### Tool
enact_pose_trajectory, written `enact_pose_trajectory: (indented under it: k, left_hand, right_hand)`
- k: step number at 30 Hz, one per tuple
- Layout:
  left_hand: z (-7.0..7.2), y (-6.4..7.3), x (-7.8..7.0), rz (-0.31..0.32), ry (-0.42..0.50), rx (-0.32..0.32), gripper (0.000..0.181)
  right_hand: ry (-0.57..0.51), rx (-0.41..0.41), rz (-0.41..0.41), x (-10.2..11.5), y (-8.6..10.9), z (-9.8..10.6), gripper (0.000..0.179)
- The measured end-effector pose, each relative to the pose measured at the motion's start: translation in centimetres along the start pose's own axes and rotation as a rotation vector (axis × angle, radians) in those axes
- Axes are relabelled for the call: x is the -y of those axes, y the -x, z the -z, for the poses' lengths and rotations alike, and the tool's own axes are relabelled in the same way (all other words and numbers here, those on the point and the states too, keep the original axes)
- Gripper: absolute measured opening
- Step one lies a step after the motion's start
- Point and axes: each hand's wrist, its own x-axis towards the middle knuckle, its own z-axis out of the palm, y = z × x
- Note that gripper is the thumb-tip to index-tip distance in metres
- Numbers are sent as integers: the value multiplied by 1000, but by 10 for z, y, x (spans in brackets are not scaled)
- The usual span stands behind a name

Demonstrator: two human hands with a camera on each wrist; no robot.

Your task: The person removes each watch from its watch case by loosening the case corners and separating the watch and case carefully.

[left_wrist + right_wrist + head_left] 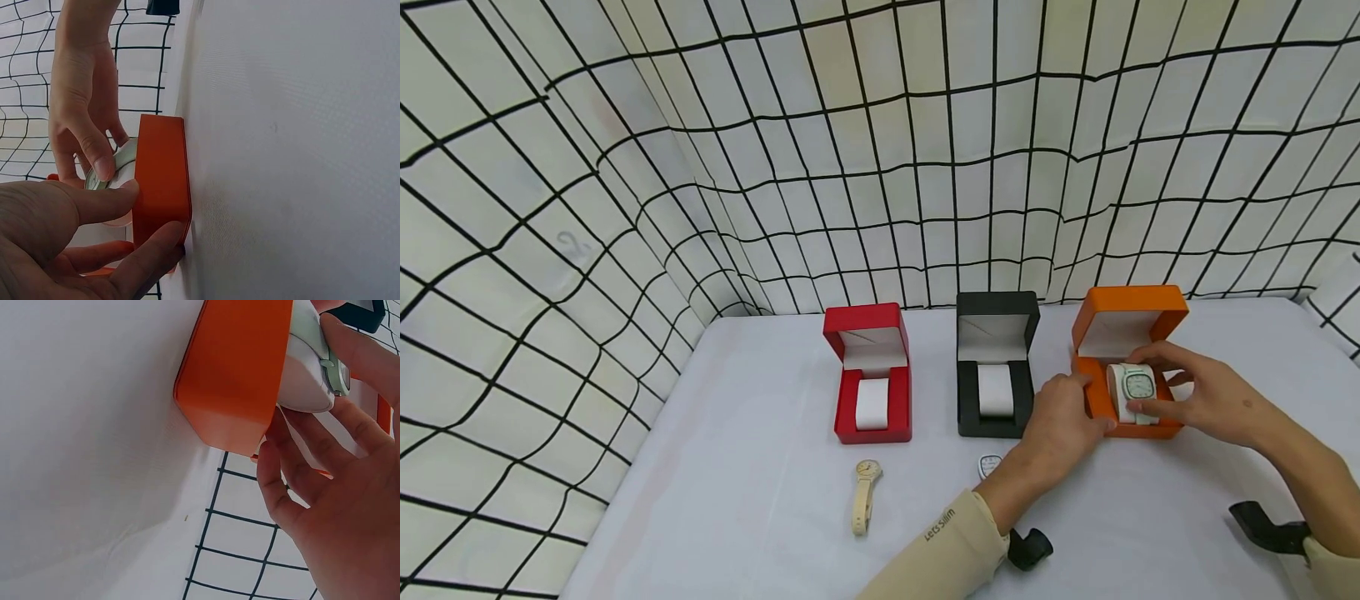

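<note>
An orange watch box [1138, 431] stands with its lid up at the right of the table. On the white cushion [300, 387] inside it sits a pale green watch [1139, 384] with a squarish dial. My left hand [1060, 429] grips the box's near left corner, thumb at the rim and fingers along the outside in the left wrist view. With thumb and fingers on either side of the watch, my right hand [1213, 396] holds it at the cushion. The strap [128, 152] runs down over the cushion toward the box's front wall.
A red box [873, 435] and a black box [992, 429] stand open to the left, each with a white cushion. In front lies a cream watch [865, 497]; another watch [989, 465] is partly hidden by my left forearm. Black wire grid [955, 167] rises behind.
</note>
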Motion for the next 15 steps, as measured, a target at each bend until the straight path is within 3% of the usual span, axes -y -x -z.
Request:
enact_pose_trajectory:
  k: [15]
  left_hand:
    - [1, 0, 2, -22, -4, 6, 57]
  right_hand:
    - [-63, 75, -54, 6, 0, 5, 58]
